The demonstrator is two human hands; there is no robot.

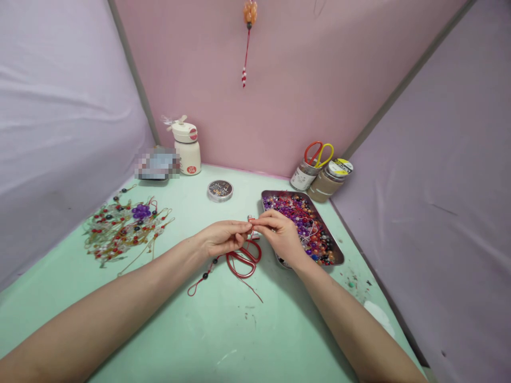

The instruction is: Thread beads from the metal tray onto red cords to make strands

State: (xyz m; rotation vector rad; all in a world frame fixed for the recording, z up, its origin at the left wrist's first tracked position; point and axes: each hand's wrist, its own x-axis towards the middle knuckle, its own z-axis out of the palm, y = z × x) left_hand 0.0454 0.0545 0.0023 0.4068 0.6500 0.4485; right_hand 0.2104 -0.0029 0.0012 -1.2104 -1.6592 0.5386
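While your L grip (227,238) + R grip (280,234) pinch beaded red cord (250,219) btwn them, neither's nearer; cord's long axis unclear.

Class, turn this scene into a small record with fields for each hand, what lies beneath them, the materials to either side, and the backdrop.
Left hand: pinches a small red beaded piece
Right hand: pinches the same piece
Beneath hands: red-handled scissors, on a pale green table
Materials, left: heap of beaded strings
Materials, right: metal tray of mixed beads
Backdrop: pink panel with a hanging orange beaded ornament
Unclear: the piece's exact shape
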